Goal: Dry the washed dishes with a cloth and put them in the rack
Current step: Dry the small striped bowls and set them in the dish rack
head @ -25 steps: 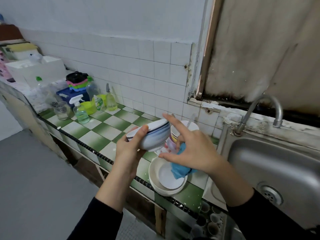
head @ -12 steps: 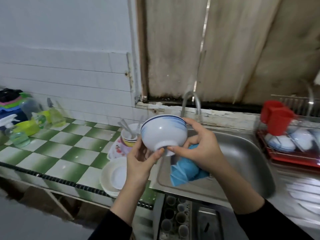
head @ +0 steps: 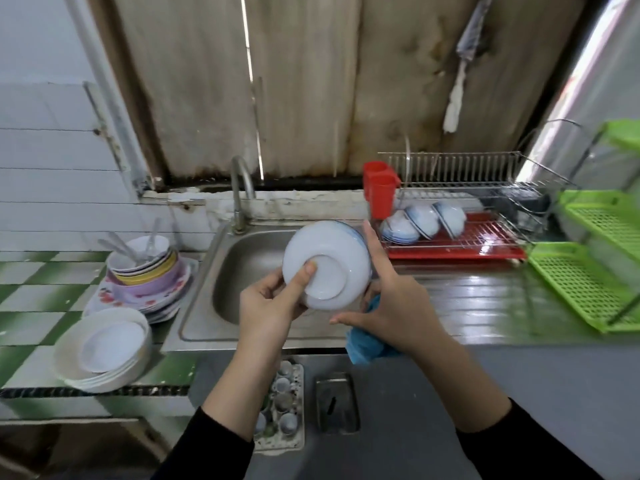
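A white bowl with a blue rim [head: 332, 258] is held over the sink, its base turned toward me. My left hand [head: 273, 299] grips it, thumb pressed on the foot ring. My right hand [head: 391, 303] touches the bowl's right side with straight fingers while the lower fingers hold a blue cloth [head: 363, 341] against the palm. The wire dish rack [head: 485, 216] on a red tray stands to the right, with three blue-rimmed bowls [head: 424, 221] leaning in it and a red cup [head: 381, 192] at its left end.
A steel sink [head: 242, 271] with a tap [head: 240, 188] lies under the bowl. Left on the green-checked counter stand a pile of coloured bowls with spoons [head: 145, 268] and a stack of white plates [head: 104, 348]. A green plastic shelf [head: 595, 258] stands far right.
My view swung right, from the counter to the sink and rack. The bowl moved right with both hands and tipped so its base now faces me.
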The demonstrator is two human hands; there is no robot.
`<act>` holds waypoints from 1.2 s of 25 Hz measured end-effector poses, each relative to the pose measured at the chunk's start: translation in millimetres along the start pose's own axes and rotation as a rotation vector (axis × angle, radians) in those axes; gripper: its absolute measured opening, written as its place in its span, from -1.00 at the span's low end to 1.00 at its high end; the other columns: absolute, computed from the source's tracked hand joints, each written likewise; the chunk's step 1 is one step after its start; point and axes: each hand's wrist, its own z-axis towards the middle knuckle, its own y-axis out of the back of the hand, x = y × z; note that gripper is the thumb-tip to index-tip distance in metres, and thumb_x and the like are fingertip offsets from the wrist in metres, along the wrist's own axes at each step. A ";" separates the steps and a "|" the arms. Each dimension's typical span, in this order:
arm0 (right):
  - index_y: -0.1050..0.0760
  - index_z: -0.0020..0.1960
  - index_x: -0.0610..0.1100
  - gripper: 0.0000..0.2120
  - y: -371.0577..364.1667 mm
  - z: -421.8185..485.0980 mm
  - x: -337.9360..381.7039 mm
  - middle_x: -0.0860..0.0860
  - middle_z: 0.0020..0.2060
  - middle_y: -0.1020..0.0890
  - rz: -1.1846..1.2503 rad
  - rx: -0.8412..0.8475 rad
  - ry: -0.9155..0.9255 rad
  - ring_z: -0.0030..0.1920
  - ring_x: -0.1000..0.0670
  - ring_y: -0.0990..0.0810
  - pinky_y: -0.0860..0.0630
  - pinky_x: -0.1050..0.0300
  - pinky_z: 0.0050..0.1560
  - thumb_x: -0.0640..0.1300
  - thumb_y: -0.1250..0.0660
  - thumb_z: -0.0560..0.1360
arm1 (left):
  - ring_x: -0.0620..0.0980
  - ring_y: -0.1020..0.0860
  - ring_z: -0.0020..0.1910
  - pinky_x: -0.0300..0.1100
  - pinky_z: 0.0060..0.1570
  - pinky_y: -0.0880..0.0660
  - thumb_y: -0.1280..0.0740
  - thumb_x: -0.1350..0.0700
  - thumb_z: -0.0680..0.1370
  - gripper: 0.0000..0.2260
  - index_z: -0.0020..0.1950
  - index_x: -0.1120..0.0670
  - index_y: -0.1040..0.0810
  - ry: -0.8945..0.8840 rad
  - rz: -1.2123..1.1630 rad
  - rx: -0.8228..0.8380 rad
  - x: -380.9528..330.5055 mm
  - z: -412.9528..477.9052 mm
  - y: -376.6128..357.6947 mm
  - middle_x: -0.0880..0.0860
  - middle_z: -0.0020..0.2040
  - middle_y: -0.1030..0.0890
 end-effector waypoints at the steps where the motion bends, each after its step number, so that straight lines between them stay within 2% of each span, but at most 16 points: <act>1: 0.41 0.44 0.28 0.22 6.3 -8.8 -7.7 0.09 -0.31 -0.62 -0.048 -0.025 -0.018 -0.26 0.00 -0.63 -0.58 0.01 -0.17 0.28 -0.52 0.23 | -0.11 -0.61 -0.27 -0.21 -0.22 -0.63 -0.47 0.07 0.40 -0.81 -0.15 0.20 -0.63 0.028 0.016 -0.001 3.6 -5.1 -11.8 -0.03 -0.37 -0.64; 4: 0.45 0.36 0.38 0.18 25.8 -35.7 -24.2 0.19 -0.24 -0.52 -0.094 -0.060 -0.101 -0.22 0.05 -0.55 -0.52 0.12 -0.18 0.29 -0.51 0.24 | -0.09 -0.59 -0.31 -0.22 -0.27 -0.63 -0.50 0.06 0.42 -0.78 -0.22 0.22 -0.63 0.091 0.082 -0.008 13.0 -16.4 -44.9 -0.02 -0.43 -0.59; 7: 0.35 0.40 0.47 0.21 36.8 -53.2 -42.3 0.18 -0.03 -0.33 -0.072 -0.172 -0.091 -0.19 0.06 -0.49 -0.54 0.08 -0.27 0.26 -0.56 0.17 | -0.01 -0.60 -0.30 -0.17 -0.26 -0.64 -0.53 0.02 0.39 -0.76 -0.30 0.18 -0.62 0.120 0.148 0.022 17.5 -20.9 -73.9 0.02 -0.42 -0.60; 10: 0.07 0.51 0.31 0.11 44.0 -59.9 -62.3 0.09 0.12 -0.27 -0.177 -0.360 0.009 -0.31 0.07 -0.45 -0.48 0.17 -0.53 0.29 -0.50 0.13 | 0.10 -0.66 -0.23 0.01 -0.15 -0.65 -0.55 -0.03 0.36 -0.69 -0.25 0.22 -0.64 0.152 0.199 0.051 22.4 -17.1 -97.5 0.16 -0.29 -0.67; 13: -0.14 0.48 0.23 -0.10 51.8 -61.6 -85.6 -0.05 0.39 -0.28 -0.252 -0.378 0.005 -0.37 0.06 -0.50 -0.45 0.23 -0.58 0.37 -0.37 0.22 | 0.12 -0.69 -0.21 0.01 -0.16 -0.65 -0.54 -0.08 0.34 -0.65 -0.24 0.23 -0.66 0.156 0.234 0.098 30.5 -9.4 -121.6 0.17 -0.26 -0.69; 15: -0.20 0.46 0.22 -0.21 55.3 -59.6 -105.8 -0.10 0.46 -0.29 -0.268 -0.373 0.012 -0.36 0.05 -0.54 -0.44 0.24 -0.58 0.42 -0.29 0.30 | 0.10 -0.69 -0.24 -0.02 -0.21 -0.66 -0.54 -0.10 0.34 -0.64 -0.23 0.22 -0.67 0.134 0.268 0.143 36.5 -1.2 -138.6 0.15 -0.29 -0.69; 18: -0.30 0.42 0.18 -0.32 59.5 -52.5 -138.7 -0.08 0.45 -0.37 -0.243 -0.413 0.027 -0.23 0.02 -0.62 -0.51 0.21 -0.52 0.40 -0.27 0.37 | 0.06 -0.69 -0.27 -0.08 -0.28 -0.65 -0.53 -0.14 0.32 -0.63 -0.21 0.18 -0.68 0.101 0.308 0.236 47.2 16.2 -166.8 0.07 -0.36 -0.68; 20: -0.36 0.37 0.17 -0.37 62.9 -43.7 -160.5 -0.07 0.43 -0.39 -0.223 -0.448 0.011 -0.16 0.02 -0.64 -0.54 0.22 -0.46 0.36 -0.33 0.36 | 0.06 -0.69 -0.26 -0.08 -0.26 -0.64 -0.49 -0.22 0.24 -0.54 -0.16 0.16 -0.69 0.089 0.289 0.283 55.4 30.2 -185.4 0.05 -0.33 -0.69; 23: -0.39 0.32 0.18 -0.38 65.2 -24.1 -198.9 -0.04 0.42 -0.41 -0.119 -0.480 -0.067 0.03 0.06 -0.59 -0.61 0.17 -0.24 0.32 -0.39 0.32 | 0.07 -0.68 -0.19 -0.05 -0.20 -0.63 -0.43 -0.27 0.23 -0.45 -0.15 0.21 -0.69 0.084 0.227 0.329 78.1 63.1 -213.2 0.10 -0.27 -0.70; 25: -0.38 0.29 0.23 -0.36 65.3 -9.6 -224.2 0.04 0.41 -0.42 0.037 -0.462 -0.168 0.19 0.17 -0.48 -0.59 0.17 -0.07 0.33 -0.43 0.26 | 0.07 -0.65 -0.16 0.08 -0.09 -0.63 -0.40 -0.34 0.33 -0.37 -0.24 0.29 -0.64 0.067 0.226 0.330 98.9 92.6 -228.5 0.15 -0.24 -0.68; 26: -0.37 0.27 0.28 -0.35 64.8 -2.3 -236.1 0.09 0.41 -0.42 0.109 -0.449 -0.222 0.23 0.19 -0.46 -0.57 0.19 -0.03 0.34 -0.45 0.23 | 0.06 -0.64 -0.12 0.16 0.00 -0.60 -0.38 -0.37 0.37 -0.34 -0.21 0.29 -0.63 0.045 0.247 0.337 109.1 107.0 -235.1 0.13 -0.20 -0.68; 28: -0.35 0.21 0.34 -0.36 62.1 14.5 -261.4 0.27 0.33 -0.45 0.196 -0.442 -0.306 0.18 0.14 -0.52 -0.52 0.28 -0.06 0.30 -0.51 0.20 | -0.03 -0.62 0.08 0.13 0.18 -0.53 -0.35 -0.31 0.43 -0.47 0.04 0.14 -0.69 -0.012 0.322 0.330 127.6 134.5 -249.0 0.02 0.03 -0.69; 30: -0.35 0.16 0.36 -0.37 59.5 29.1 -283.9 0.46 0.17 -0.44 0.243 -0.433 -0.373 -0.01 0.13 -0.55 -0.47 0.36 -0.14 0.18 -0.59 0.20 | -0.06 -0.53 0.25 -0.05 0.31 -0.43 -0.38 -0.07 0.52 -0.58 0.32 0.09 -0.55 -0.139 0.501 0.343 144.1 158.1 -259.2 -0.03 0.25 -0.58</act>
